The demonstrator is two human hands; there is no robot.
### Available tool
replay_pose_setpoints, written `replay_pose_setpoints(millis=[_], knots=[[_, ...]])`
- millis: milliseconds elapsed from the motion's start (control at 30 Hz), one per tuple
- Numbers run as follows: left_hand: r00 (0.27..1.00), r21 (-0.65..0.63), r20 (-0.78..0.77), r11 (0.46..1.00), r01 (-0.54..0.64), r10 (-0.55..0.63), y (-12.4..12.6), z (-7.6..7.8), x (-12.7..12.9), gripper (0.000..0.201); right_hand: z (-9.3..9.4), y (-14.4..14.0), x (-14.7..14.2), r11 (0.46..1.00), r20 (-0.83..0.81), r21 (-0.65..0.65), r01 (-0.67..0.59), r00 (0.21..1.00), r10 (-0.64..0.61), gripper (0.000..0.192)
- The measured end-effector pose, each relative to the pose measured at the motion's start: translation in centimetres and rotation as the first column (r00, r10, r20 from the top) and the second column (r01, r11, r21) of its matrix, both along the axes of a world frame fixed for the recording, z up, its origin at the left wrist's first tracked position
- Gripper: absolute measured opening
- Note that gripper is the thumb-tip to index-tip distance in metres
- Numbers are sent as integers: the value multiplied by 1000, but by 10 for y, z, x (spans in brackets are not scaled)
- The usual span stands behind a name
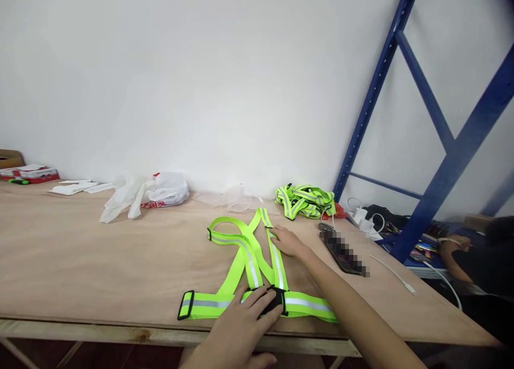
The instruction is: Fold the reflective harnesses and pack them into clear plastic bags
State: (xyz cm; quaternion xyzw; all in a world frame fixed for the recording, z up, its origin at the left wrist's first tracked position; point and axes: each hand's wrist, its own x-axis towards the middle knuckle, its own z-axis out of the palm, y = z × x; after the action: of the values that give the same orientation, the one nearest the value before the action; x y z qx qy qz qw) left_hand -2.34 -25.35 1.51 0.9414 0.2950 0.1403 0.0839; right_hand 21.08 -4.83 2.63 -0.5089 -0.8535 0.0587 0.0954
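1. A fluorescent yellow-green reflective strap vest with grey-silver bands (249,262) lies spread flat on the pale plywood worktop (80,262), near its front edge — its belt runs along that edge and its two shoulder straps cross towards the wall.
2. The left hand (244,326) rests palm down on the belt, fingers loosely spread, touching the black plastic buckle (277,300) at the belt's middle; it presses rather than grips.
3. The right hand (287,242) lies flat and open on the right shoulder strap, fingertips on the band, holding nothing closed in it.
4. Behind the vest, close to the wall, sits a bundled heap of more yellow-green reflective straps (305,200).
5. Left of that heap are crumpled clear plastic sheets (233,200) and a white plastic bag with red print (164,192).
6. To the right of the right hand lies a dark flat phone (343,254), partly blurred, with a white charging cable (395,275) just beyond it.
7. A blue metal shelving frame (453,144) stands at the right — beside it another person's arm (453,251) shows, well apart from the vest.
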Motion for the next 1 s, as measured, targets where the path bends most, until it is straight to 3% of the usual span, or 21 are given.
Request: replay_pose_setpoints(millis=[133,233,333,433,600,667,733,1000], knots=[[1000,32,6,999,-17,17,-2,0,2,75,17,14,-20,994,150,43,104,983,-110,35],[999,76,2,997,-33,33,-2,-1,4,62,35,25,-44,988,235,93,127,961,-145,30],[998,127,-8,990,-56,57,-1,-2,6,50,53,28,-82,988,269,146,44,960,-82,31],[998,159,-13,985,-64,67,0,-4,7,52,63,21,-130,970,275,186,-157,956,102,35],[999,112,-12,993,-45,47,5,-8,8,60,60,-2,-205,847,352,133,-514,824,445,44],[999,95,-9,995,-36,37,8,-10,8,60,59,-8,-224,794,427,58,-606,734,529,34],[1000,91,-3,995,-27,27,11,-12,9,59,59,-11,-236,783,464,14,-622,698,546,24],[1000,104,-25,995,-9,12,17,-19,11,61,50,-15,-250,814,617,-21,-581,633,468,17]])
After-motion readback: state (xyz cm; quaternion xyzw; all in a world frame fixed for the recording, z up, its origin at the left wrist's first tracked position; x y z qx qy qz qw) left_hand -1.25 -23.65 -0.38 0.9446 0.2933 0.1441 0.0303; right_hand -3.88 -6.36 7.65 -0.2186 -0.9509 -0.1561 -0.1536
